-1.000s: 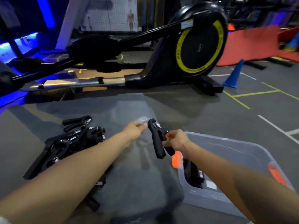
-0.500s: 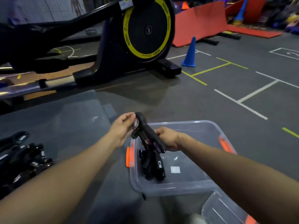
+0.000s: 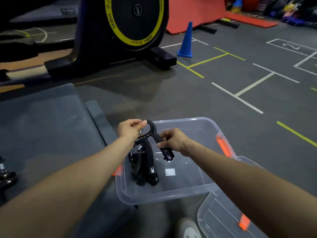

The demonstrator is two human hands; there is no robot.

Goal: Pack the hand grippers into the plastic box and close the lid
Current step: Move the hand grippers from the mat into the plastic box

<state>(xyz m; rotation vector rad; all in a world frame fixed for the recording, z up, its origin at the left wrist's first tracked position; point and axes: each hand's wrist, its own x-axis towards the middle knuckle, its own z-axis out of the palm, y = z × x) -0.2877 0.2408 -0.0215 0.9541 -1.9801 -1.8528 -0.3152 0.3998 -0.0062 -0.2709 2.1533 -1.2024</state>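
A black hand gripper (image 3: 153, 131) hangs over the left part of the clear plastic box (image 3: 193, 191), which has orange latches. My left hand (image 3: 129, 130) pinches its top loop near the spring. My right hand (image 3: 172, 139) grips one of its handles. Other black hand grippers (image 3: 143, 170) lie in a bunch on the box floor below it. The clear lid (image 3: 221, 219) with an orange clip lies on the floor at the box's near right corner. At the far left edge more hand grippers (image 3: 5, 176) are partly in view.
A black exercise machine with a yellow-ringed flywheel (image 3: 135, 19) stands ahead. A blue cone (image 3: 186, 41) and red mats (image 3: 193, 11) are behind on the grey gym floor with painted lines. A grey mat (image 3: 44, 127) lies to the left of the box.
The view has swung right from the pile to the box. Both hands have carried the gripper over the box and lower, and its handles now hang spread apart.
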